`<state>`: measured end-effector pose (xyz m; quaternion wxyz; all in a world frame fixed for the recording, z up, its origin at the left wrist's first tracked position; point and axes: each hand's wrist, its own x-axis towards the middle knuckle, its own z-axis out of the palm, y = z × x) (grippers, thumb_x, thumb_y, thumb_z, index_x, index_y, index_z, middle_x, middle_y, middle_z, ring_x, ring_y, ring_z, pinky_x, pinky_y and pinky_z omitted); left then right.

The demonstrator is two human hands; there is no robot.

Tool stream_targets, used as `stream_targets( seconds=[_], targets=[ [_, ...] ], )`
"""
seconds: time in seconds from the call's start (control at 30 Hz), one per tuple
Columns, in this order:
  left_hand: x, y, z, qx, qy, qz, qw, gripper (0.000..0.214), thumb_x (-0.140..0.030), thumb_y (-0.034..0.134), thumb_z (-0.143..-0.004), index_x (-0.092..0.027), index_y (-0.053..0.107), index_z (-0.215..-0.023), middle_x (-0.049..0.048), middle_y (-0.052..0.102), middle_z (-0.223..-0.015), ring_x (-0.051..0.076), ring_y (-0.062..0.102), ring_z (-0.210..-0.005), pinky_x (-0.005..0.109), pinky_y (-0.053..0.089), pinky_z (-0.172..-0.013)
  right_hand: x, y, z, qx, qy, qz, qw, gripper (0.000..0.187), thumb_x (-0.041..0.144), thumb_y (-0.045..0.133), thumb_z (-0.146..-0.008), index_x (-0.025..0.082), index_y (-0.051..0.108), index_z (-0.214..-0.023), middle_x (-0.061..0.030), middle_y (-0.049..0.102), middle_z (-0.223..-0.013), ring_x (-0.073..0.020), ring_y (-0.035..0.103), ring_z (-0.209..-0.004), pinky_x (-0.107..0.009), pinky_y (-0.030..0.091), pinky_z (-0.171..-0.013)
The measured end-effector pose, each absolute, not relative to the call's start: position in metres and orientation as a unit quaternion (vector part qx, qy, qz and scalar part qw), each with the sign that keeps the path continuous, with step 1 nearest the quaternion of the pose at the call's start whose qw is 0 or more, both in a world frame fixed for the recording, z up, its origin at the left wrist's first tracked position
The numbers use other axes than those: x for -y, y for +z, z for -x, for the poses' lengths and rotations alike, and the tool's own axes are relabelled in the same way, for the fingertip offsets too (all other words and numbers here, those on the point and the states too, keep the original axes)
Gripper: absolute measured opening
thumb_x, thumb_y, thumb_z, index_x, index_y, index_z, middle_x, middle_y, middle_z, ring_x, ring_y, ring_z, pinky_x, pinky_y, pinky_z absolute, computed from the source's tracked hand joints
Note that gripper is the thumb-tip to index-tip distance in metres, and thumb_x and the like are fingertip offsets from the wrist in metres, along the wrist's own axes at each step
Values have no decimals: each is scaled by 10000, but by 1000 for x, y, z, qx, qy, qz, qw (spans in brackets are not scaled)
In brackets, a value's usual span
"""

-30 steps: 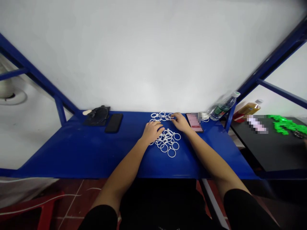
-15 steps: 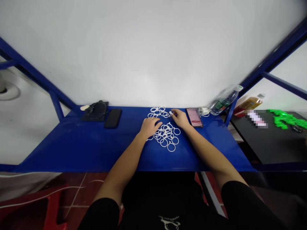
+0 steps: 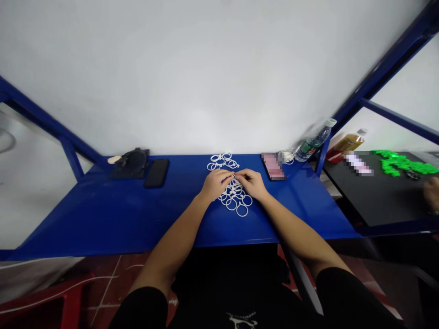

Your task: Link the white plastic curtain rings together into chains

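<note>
My left hand [image 3: 216, 183] and my right hand [image 3: 252, 183] meet fingertip to fingertip over the blue table. Both are closed in a pinch on a white curtain ring, mostly hidden by the fingers; a small white bit shows between the tips. Just below them, towards me, lies a loose pile of several white curtain rings [image 3: 236, 188], each with a small eyelet. My left hand covers part of its left side. A smaller group of white curtain rings [image 3: 216, 158] lies beyond my fingers, near the wall.
A black phone [image 3: 157, 173] and a dark pouch-like item [image 3: 134, 163] lie on the table [image 3: 113, 214] at left. At right are a lit phone [image 3: 273, 166], a white cable [image 3: 287, 157] and a water bottle [image 3: 315, 142]. Another person's hand [image 3: 432, 194] is near green pieces [image 3: 394, 162] on a black table.
My right hand has come back from beside the far ring group to meet my left hand. My left fingers have gone from spread to pinched. The view has shifted slightly.
</note>
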<state>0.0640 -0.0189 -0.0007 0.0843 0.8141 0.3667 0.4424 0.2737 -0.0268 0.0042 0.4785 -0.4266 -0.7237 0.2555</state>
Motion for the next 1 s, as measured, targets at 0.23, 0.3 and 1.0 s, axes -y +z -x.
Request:
stream_targets(
  seconds=[0.23, 0.3, 1.0],
  targets=[
    [24, 4, -69, -365, 477, -788, 131, 107, -297, 690, -996, -224, 769, -998, 54, 783, -996, 190, 724, -943, 382, 600, -896, 29, 8, -276, 691, 340, 420, 481, 317, 540, 717, -918, 231, 780, -960, -9, 695, -699, -159, 589, -590, -287, 478, -555],
    [26, 5, -71, -371, 483, -781, 141, 90, -286, 699, -977, -220, 759, -965, 47, 782, -958, 176, 717, -874, 355, 601, -845, 30, 10, -275, 697, 331, 412, 484, 304, 524, 714, -925, 229, 779, -954, -24, 734, -777, -167, 624, -651, -297, 506, -607],
    [27, 16, -65, -408, 478, -771, 103, 73, -188, 697, -826, -214, 727, -765, -45, 561, -587, 116, 520, -571, 269, 445, -638, -27, -16, -319, 718, 218, 529, 397, 327, 464, 609, -990, 188, 765, -1070, -81, 787, -997, -209, 701, -816, -355, 584, -798]
  ],
)
